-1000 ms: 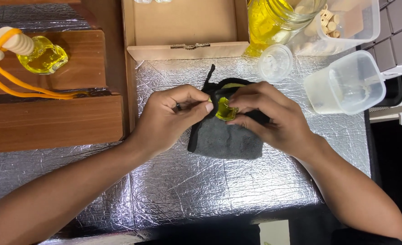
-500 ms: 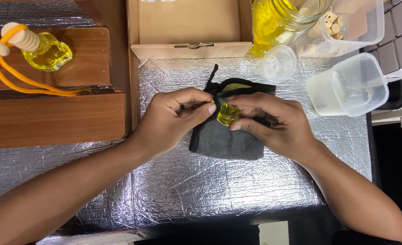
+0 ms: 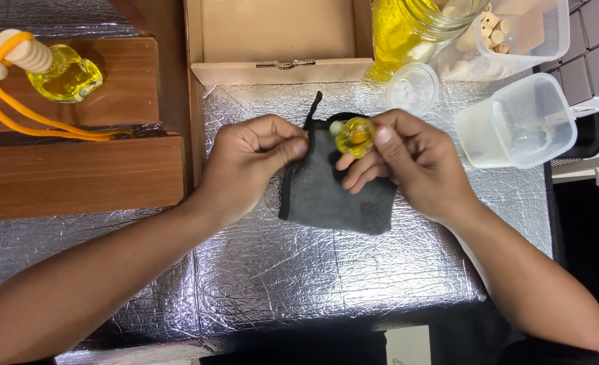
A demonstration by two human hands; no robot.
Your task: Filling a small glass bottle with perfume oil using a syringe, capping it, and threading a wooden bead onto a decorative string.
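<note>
The left hand (image 3: pixel 248 162) pinches the top edge of a dark grey pouch (image 3: pixel 326 196) lying on the foil-covered bench (image 3: pixel 299 270). The right hand (image 3: pixel 414 165) holds a small yellow bottle (image 3: pixel 353 135) between thumb and fingers at the pouch's mouth, between both hands. Beyond the hands stands an open cardboard box (image 3: pixel 279 34); right of the right hand, a clear plastic tub (image 3: pixel 519 122).

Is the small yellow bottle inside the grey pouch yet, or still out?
Out: the right hand holds the yellow bottle at the grey pouch mouth.
</note>
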